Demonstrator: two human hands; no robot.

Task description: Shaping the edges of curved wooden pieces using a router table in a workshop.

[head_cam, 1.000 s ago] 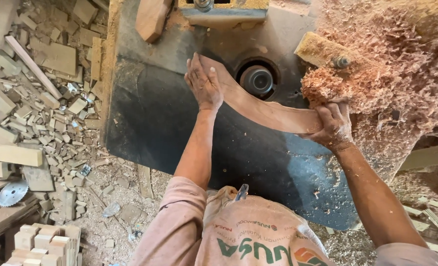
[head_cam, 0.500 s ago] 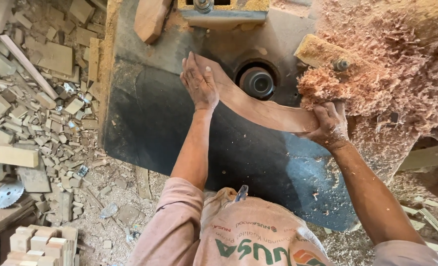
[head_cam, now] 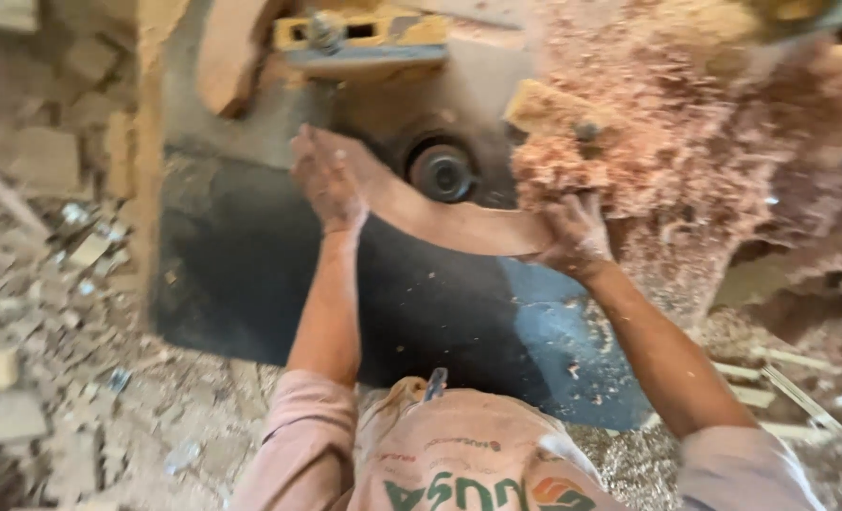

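Left hand presses, right hand grips curved wood piece at frame centre, against round cutter on dark counter. Best: steady feed, fingers clear of cutter.

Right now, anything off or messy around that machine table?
Yes. Shavings are heaped on the right of the dark table, right up against the right hand. Offcuts litter the floor on the left. Both hands, left hand included, hold the curved wood beside the round cutter.
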